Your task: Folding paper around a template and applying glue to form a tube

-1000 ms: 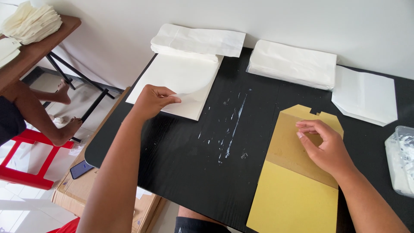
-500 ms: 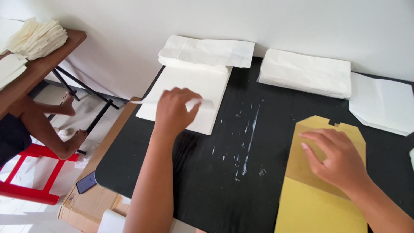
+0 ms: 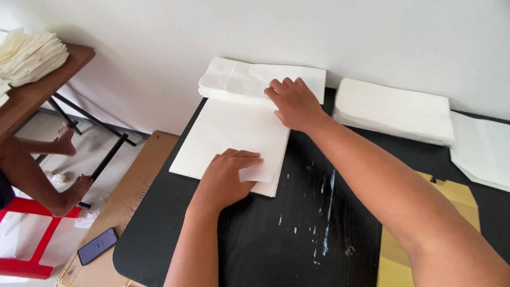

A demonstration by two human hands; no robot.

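Note:
My left hand (image 3: 228, 178) rests on the near edge of a stack of white paper sheets (image 3: 228, 130) on the black table (image 3: 297, 239), fingers curled over a lifted corner of the top sheet. My right hand (image 3: 293, 102) lies flat, fingers spread, on the far right part of the same sheets, next to a folded white pile (image 3: 249, 79) at the wall. The yellow-brown cardboard template (image 3: 457, 212) lies at the right, partly hidden behind my right forearm.
Another white paper stack (image 3: 396, 110) and loose white sheets (image 3: 483, 151) lie along the wall at right. A cardboard box (image 3: 127, 186) and a phone (image 3: 98, 246) sit on the floor at left. Another person's legs (image 3: 37, 175), a red stool (image 3: 26, 247) and a wooden table with paper (image 3: 32, 53) are at far left.
My right hand left the yellow template and reached across to the white sheets. My left hand slid back to the near edge of the sheet. The view shifted left.

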